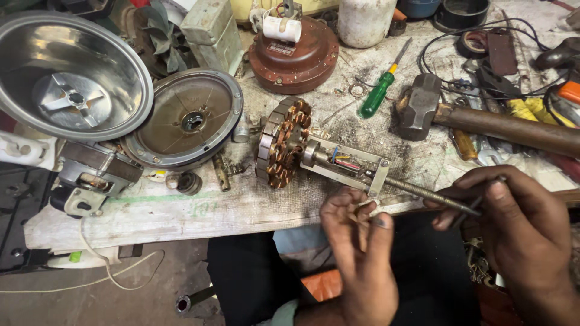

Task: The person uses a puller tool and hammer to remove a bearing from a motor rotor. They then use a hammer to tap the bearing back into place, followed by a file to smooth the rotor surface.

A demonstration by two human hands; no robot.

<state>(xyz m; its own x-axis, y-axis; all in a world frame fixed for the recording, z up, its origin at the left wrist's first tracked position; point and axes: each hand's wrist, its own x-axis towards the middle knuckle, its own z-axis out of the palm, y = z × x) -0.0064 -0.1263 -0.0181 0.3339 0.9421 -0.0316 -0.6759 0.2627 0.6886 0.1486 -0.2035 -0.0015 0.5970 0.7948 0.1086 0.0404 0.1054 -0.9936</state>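
The copper-wound stator (283, 143), with its metal bracket and long steel shaft (417, 193), lies on the scuffed worktop (181, 211). The shaft's far end reaches into the right hand (513, 223), whose grip is closed around a thin dark tool (477, 202) at the shaft tip. The left hand (359, 241) sits just below the bracket, fingers loosely curled, pinching something small; what it is cannot be told. A hammer (423, 108) lies beyond the shaft.
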